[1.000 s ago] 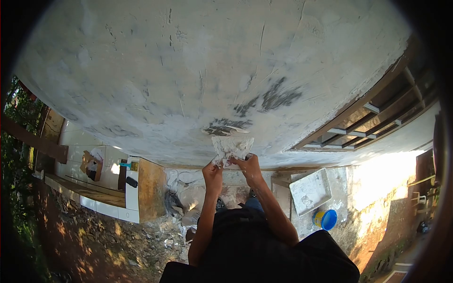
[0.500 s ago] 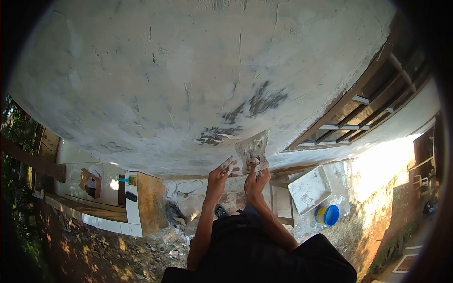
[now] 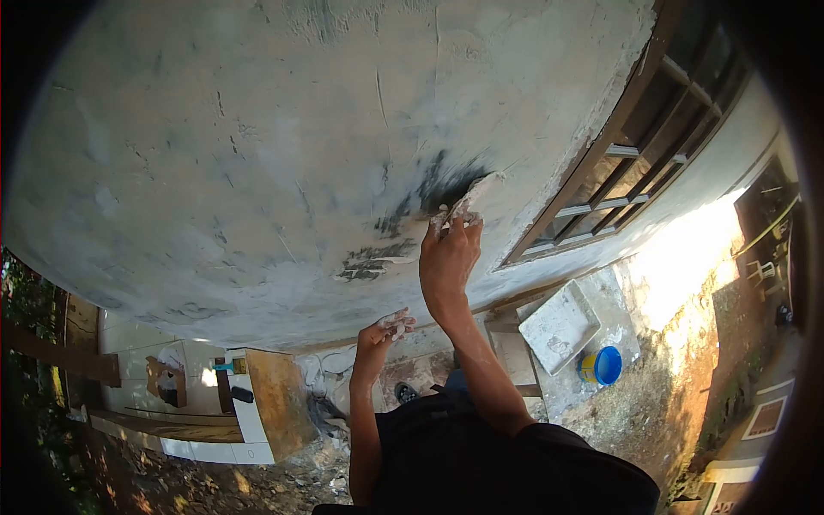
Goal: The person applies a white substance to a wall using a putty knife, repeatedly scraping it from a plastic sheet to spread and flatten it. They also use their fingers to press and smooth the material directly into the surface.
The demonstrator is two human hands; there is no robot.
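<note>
My right hand [image 3: 448, 262] is closed around a flat putty scraper [image 3: 477, 195] smeared with whitish putty. Its far edge is against the wall [image 3: 283, 103], at the upper right of a dark, unevenly coated patch. A second dark patch [image 3: 365, 263] with a ridge of putty lies lower on the wall. My left hand [image 3: 384, 333] is held lower, apart from the wall, with putty on its half-extended fingers and no tool in it.
A wood-framed window [image 3: 635, 163] borders the wall on the right. Below stand a white-smeared tray [image 3: 560, 328] and a blue-topped bucket [image 3: 606, 366]. A paintbrush [image 3: 230, 366] and a dark object [image 3: 242, 395] lie on the tiled ledge at left, beside a wooden board [image 3: 279, 403].
My right hand has moved up with the scraper, from near my left hand to the upper dark patch, and the blade is turned toward the wall. My left hand stays low.
</note>
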